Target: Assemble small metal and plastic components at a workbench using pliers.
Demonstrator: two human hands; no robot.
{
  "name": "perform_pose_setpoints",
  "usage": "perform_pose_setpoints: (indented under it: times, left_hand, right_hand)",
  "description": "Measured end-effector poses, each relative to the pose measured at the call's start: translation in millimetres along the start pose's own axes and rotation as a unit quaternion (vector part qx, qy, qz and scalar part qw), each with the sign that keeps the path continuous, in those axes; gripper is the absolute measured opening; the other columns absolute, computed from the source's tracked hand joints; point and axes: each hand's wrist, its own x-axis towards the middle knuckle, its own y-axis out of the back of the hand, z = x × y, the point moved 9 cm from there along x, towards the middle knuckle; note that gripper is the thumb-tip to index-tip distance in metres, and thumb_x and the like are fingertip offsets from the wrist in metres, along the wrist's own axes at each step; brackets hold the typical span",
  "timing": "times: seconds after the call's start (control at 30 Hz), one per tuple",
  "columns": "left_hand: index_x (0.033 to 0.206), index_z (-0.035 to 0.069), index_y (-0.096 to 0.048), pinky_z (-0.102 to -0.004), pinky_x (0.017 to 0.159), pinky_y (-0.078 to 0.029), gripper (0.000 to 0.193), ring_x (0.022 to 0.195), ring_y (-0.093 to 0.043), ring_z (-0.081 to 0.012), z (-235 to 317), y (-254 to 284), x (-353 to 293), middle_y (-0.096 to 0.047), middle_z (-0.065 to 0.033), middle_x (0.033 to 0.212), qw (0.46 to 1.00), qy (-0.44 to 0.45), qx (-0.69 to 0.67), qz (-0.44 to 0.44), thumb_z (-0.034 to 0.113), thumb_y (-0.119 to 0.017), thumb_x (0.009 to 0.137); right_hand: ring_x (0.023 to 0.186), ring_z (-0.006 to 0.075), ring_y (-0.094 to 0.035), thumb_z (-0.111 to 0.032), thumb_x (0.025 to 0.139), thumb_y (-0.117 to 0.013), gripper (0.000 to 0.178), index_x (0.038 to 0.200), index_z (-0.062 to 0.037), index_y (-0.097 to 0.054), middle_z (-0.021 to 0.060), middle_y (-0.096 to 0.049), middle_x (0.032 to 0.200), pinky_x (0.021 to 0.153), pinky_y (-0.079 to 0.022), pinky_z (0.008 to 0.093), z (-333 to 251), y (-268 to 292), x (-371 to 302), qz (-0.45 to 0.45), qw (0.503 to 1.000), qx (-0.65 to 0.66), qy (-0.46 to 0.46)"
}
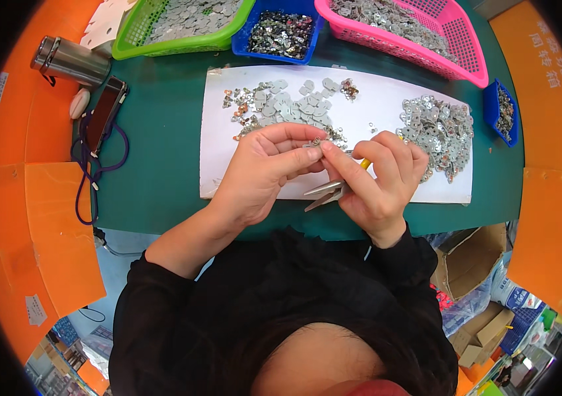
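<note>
Over the white board [241, 185], my left hand [254, 171] pinches a small silver metal piece [316, 142] between thumb and fingers. My right hand [381, 191] has its thumb and index finger at that same piece. Tucked in the right palm is a pair of pliers [327, 193] with a yellow handle, its jaws apart and pointing left, away from the piece. Beyond my fingers lies a heap of flat silver pieces [294, 105] with small coppery and shiny bits around it. To the right spreads a pile of silver metal parts [436, 135]; the held piece's exact shape is too small to tell.
Along the back stand a green basket [182, 47], a blue tray [271, 57] and a pink basket [406, 47], all holding small parts. A small blue tray [492, 105] sits right. At left are a steel flask [73, 61] and a corded phone [106, 115]. Orange bins [63, 231] flank the table.
</note>
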Motion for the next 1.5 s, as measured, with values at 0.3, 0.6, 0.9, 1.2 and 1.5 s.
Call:
perform_pose_setpoints:
  times: [0.3,0.6,0.9,1.2,1.5]
  left_hand:
    - [0.113,-0.003,-0.065,-0.0340,0.091,-0.056,0.021,0.097,-0.068,-0.0204,-12.7,-1.6,-2.0,-0.069,-0.0143,0.106,0.998,0.020,-0.051,0.008,0.004,-0.062,0.094]
    - [0.107,-0.004,-0.069,-0.0270,0.082,-0.054,0.017,0.089,-0.067,-0.0149,6.7,-10.1,-9.8,-0.071,-0.0109,0.100,0.990,-0.133,0.052,-0.002,0.002,-0.067,0.091]
    - [0.100,-0.002,-0.072,-0.0258,0.081,-0.055,0.018,0.090,-0.067,-0.0158,24.7,-13.0,-16.5,-0.064,-0.0099,0.101,0.954,-0.245,0.169,-0.018,-0.008,-0.069,0.084]
    - [0.099,-0.003,-0.071,-0.0249,0.075,-0.057,0.019,0.088,-0.067,-0.0156,35.0,-21.2,-26.7,-0.066,-0.0105,0.099,0.920,-0.298,0.253,-0.014,-0.011,-0.070,0.082]
    - [0.111,-0.001,-0.065,-0.0291,0.087,-0.054,0.024,0.095,-0.066,-0.0160,-7.4,-17.0,-6.5,-0.068,-0.0106,0.102,0.983,-0.155,-0.093,-0.030,-0.006,-0.067,0.088]
  right_hand:
    - [0.086,0.0204,-0.057,-0.018,0.068,-0.081,0.025,0.093,-0.0201,-0.075,-0.0014,-0.055,0.083,0.079,-0.036,0.0378,4.9,-3.8,-1.3,-0.018,1.000,0.008,-0.016]
    - [0.080,0.0171,-0.056,-0.001,0.074,-0.076,0.018,0.089,-0.0014,-0.067,0.0063,-0.060,0.084,0.071,-0.042,0.0272,35.5,-19.6,-7.1,-0.082,0.896,0.336,-0.278]
    - [0.076,0.0126,-0.058,-0.003,0.079,-0.075,0.012,0.089,-0.0024,-0.070,0.0049,-0.062,0.085,0.068,-0.045,0.0249,36.0,-30.4,-14.3,-0.112,0.817,0.454,-0.338]
    - [0.075,0.0132,-0.058,0.001,0.078,-0.074,0.010,0.085,-0.0018,-0.067,0.0054,-0.062,0.083,0.068,-0.045,0.0246,34.5,-24.7,-13.9,-0.076,0.821,0.459,-0.331]
    - [0.078,0.0167,-0.054,0.004,0.078,-0.074,0.013,0.085,0.0002,-0.064,0.0066,-0.057,0.083,0.070,-0.041,0.0279,23.6,-10.1,-8.7,0.040,0.889,0.381,-0.251]
